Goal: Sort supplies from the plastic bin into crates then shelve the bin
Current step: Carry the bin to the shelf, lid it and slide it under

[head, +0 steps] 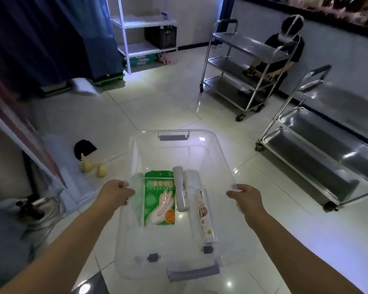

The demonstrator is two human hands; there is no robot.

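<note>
Clear plastic bin (219,158), lidless, grey latch handles at near and far ends, carried above the tiled floor (162,107).
Contents, left to right: green packet of disposable gloves (159,198), lying flat; short white roll (180,189) just beside its right edge; two longer white rolls (202,211) side by side, touching the short one; the printed labels are too small to read.

Left hand (115,194): grip closed on the bin's left rim, fingers curled over the edge, forearm stretched forward.
Right hand (248,198): grip closed on the right rim, thumb on top, fingertips hidden behind the wall.

Surroundings, left to right: dark curtain (40,39); two pale yellow objects (94,167) on the floor, kind unclear; white shelf unit (136,35) holding a dark crate (160,37); two steel trolleys (244,66), the right one cut off by the frame; a person seated behind the first, partly hidden.
</note>
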